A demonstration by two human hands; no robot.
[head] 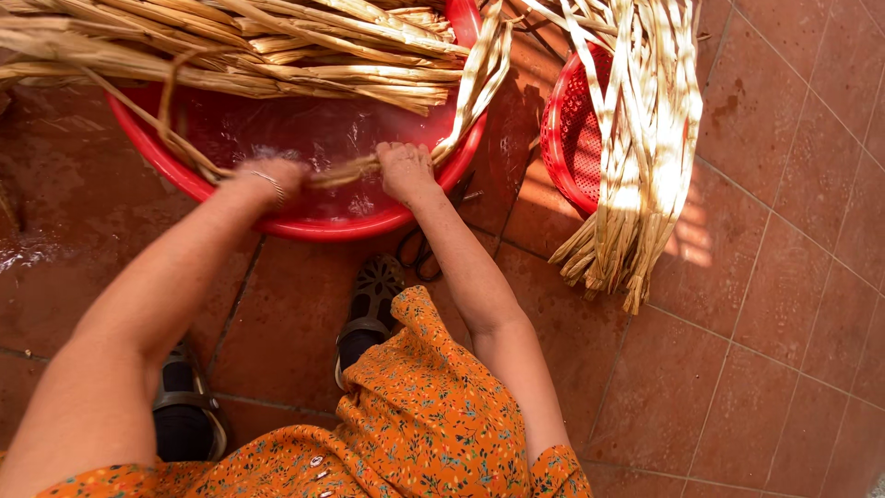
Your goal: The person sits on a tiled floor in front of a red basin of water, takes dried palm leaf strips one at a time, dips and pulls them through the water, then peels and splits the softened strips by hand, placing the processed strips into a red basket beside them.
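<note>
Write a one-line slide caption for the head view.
Both hands, left hand and right hand, grip a twisted fibre strand over a red water basin on tiled floor.

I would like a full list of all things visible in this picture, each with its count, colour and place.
Basin: one, red, wet inside, on the floor at top centre.
Dried plant strips: one big bundle, pale straw, lying across the basin.
Twisted strip: one, tan, stretched between both hands over the basin.
Perforated basket: one, red, right of the basin.
Strips in basket: one bundle, pale straw, hanging out over the floor.
Scissors: one pair, dark, on the floor under the right forearm.
Floor tiles: many, reddish brown.
Sandals: two, dark, on the feet.
Dress: one, orange, flowered.
Left hand: grip shut on the twisted strip, bracelet at the wrist.
Right hand: grip shut on the twisted strip.
</note>
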